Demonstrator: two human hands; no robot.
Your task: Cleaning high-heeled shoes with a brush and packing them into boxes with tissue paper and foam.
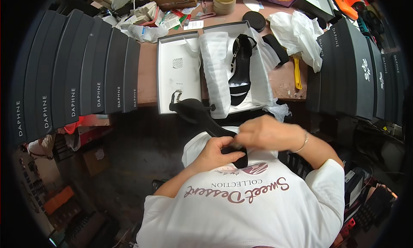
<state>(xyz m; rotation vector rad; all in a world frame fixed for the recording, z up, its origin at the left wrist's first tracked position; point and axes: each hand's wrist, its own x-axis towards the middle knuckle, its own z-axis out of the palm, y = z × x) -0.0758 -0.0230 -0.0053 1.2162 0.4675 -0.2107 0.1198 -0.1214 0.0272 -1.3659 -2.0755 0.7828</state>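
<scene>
Close to my body, a black high-heeled sandal [193,112] with an ankle strap and buckle is in my left hand [215,154]. My left fingers and thumb grip it around the toe end, while its heel end points away over the table edge. My right hand [270,134] is curled and slightly blurred right at the toe part of the sandal; whatever its fingertips pinch is hidden. Beyond my hands, the matching sandal [243,67] lies in an open shoe box [261,86] lined with white tissue paper [215,71]. White stuffing shows near its toe strap.
Left of the box lies its white-lined lid [178,69]. Dark shoe boxes stand in rows at the left [88,63] and right [350,71]. A yellow-handled tool [297,71], a white plastic bag [297,30], a black round lid [254,20] and tape rolls [224,1] sit behind.
</scene>
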